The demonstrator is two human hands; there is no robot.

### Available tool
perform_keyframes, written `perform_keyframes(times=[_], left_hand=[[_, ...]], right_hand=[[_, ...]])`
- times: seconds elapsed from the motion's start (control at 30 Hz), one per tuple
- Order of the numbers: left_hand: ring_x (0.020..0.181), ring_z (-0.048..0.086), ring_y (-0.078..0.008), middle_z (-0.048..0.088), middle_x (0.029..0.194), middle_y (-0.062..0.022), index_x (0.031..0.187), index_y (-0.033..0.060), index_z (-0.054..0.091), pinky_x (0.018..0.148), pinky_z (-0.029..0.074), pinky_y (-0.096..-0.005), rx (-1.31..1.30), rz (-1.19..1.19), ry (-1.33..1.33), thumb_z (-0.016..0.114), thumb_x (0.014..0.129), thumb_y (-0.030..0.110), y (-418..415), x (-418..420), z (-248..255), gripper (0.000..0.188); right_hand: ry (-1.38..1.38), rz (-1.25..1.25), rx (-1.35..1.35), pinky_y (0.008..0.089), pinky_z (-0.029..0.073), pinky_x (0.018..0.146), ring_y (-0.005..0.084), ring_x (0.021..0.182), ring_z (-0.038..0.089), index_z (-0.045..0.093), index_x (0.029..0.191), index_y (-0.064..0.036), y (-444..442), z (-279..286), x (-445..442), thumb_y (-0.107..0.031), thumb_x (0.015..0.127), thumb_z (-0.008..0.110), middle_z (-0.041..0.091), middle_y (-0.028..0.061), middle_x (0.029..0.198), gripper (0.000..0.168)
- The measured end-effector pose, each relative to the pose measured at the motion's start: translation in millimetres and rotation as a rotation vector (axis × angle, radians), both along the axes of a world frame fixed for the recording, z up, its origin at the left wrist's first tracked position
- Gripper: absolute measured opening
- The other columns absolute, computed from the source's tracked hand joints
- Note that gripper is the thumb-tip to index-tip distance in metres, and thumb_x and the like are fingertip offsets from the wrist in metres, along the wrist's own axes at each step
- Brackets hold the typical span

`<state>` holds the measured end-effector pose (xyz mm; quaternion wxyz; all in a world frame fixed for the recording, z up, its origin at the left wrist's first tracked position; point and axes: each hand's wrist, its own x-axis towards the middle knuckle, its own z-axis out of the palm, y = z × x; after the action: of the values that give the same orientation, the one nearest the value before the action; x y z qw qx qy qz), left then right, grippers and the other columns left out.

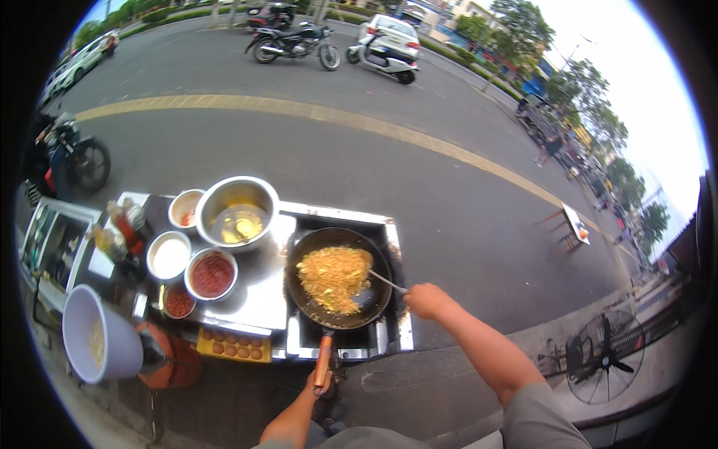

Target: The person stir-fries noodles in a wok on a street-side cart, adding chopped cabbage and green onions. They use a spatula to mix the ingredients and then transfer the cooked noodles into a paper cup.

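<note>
A dark wok (373, 306) sits on the stove at the centre, holding fried rice or similar grain-like food (334, 275) with yellow and green bits. My right hand (427, 300), to the wok's right, is closed on the metal handle of a ladle or spatula (390, 280); its head lies at the right edge of the food. The wok's wooden handle (323, 359) points toward me. Under and beside its end is my left hand (321, 383), its fingers partly hidden, so whether it grips the handle or something below is unclear.
Left of the wok, the metal counter (263, 280) bears a large steel pot (238, 210), a bowl of white contents (169, 255), a bowl of red sauce (211, 274), bottles (128, 230) and a yellow egg tray (233, 345). A pale bucket (101, 337) stands lower left, a fan (606, 359) right.
</note>
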<state>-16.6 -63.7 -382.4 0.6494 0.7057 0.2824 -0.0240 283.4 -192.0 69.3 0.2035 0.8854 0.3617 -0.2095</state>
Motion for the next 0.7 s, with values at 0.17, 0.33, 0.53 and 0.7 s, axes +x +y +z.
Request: perform_keyframes(times=[0.17,0.33,0.53,0.7], left_hand=[[0.096,0.068,-0.0397,0.07,0.105,-0.0195,0.115,0.0056,0.069,0.091,0.054,-0.0415,0.604,-0.152,-0.295,0.069,0.087,0.012,28.5,-23.9,64.0,0.028],[0.09,0.069,-0.0297,0.07,0.102,-0.0093,0.119,0.0042,0.064,0.082,0.056,-0.0394,-0.341,0.046,0.133,0.06,0.091,-0.002,55.0,-46.8,170.4,0.03],[0.095,0.067,-0.031,0.064,0.12,-0.0179,0.136,-0.0002,0.049,0.086,0.058,-0.0476,-1.022,-0.021,0.097,0.032,0.109,0.052,105.2,-8.9,292.1,0.062],[0.064,0.062,-0.0164,0.06,0.084,-0.0049,0.106,0.0078,0.055,0.054,0.057,-0.0317,-0.534,-0.032,0.325,0.066,0.099,0.025,82.2,34.6,283.1,0.022]], right_hand=[[0.057,-0.203,0.38,0.0491,0.057,0.087,0.0369,0.099,0.07,0.076,0.101,-0.007,34.3,53.2,-26.5,-0.023,0.094,0.062,0.074,0.0175,0.099,0.023],[-0.001,-0.254,0.362,0.0487,0.057,0.083,0.038,0.097,0.07,0.073,0.104,-0.007,17.4,32.1,-18.1,-0.017,0.09,0.063,0.073,0.0187,0.098,0.019],[0.135,-0.115,0.581,0.0494,0.054,0.087,0.0386,0.101,0.068,0.064,0.115,-0.007,11.6,-24.8,-56.9,-0.018,0.09,0.065,0.07,0.0197,0.104,0.027],[0.05,-0.188,0.57,0.0508,0.054,0.087,0.0386,0.101,0.068,0.063,0.122,-0.012,-60.0,22.1,-70.6,-0.019,0.092,0.063,0.07,0.0201,0.106,0.031]])
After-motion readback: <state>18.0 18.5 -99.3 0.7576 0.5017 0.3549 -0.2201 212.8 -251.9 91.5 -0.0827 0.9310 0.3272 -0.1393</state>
